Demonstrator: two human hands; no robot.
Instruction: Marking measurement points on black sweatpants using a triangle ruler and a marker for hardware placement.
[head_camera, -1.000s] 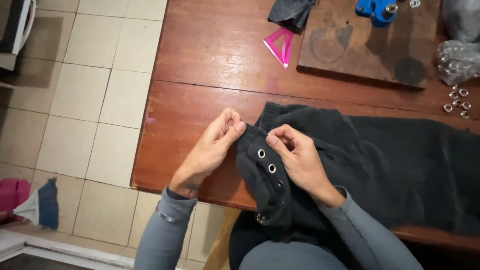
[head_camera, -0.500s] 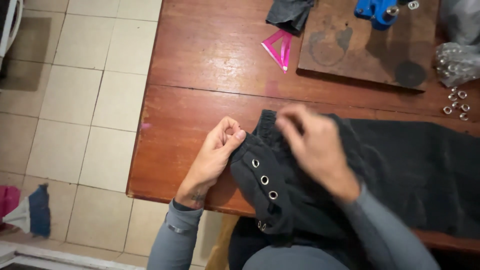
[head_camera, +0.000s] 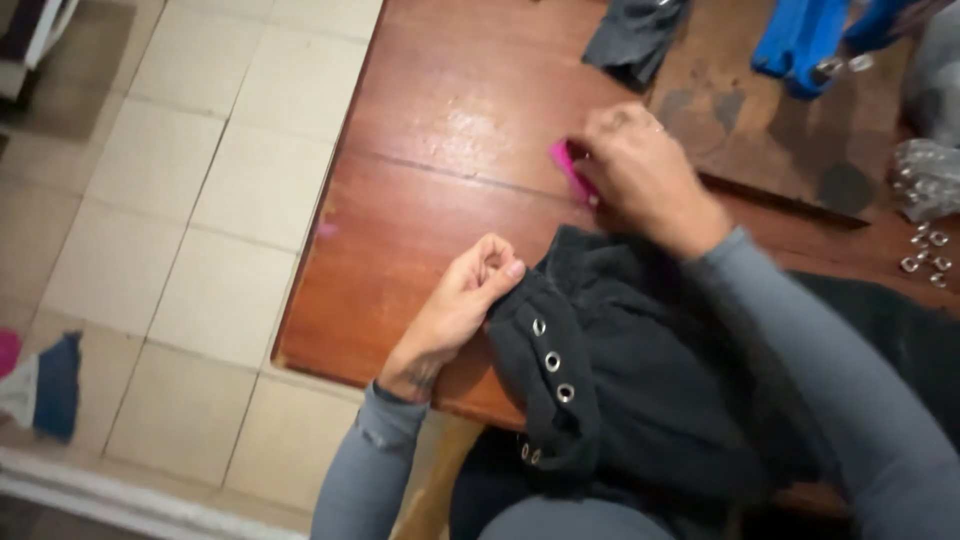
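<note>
A dark garment (head_camera: 660, 390) with several metal eyelets (head_camera: 552, 361) along its edge lies on the wooden table (head_camera: 420, 220) and hangs over the near edge. My left hand (head_camera: 468, 300) pinches the garment's top corner by the uppermost eyelet. My right hand (head_camera: 640, 175) is stretched forward over the table, its fingers closed on a pink triangular ruler (head_camera: 572, 170), most of which the hand hides.
A worn wooden board (head_camera: 760, 130) lies at the back right with a blue tool (head_camera: 810, 40) on it. A grey cloth piece (head_camera: 630, 40) sits beside it. Loose metal eyelets (head_camera: 925, 250) and a clear bag (head_camera: 930, 175) are at the far right. Tiled floor lies left.
My right hand let go of the garment and reached forward to the pink ruler. My left hand kept its pinch on the garment's corner. The view shifted closer to the table.
</note>
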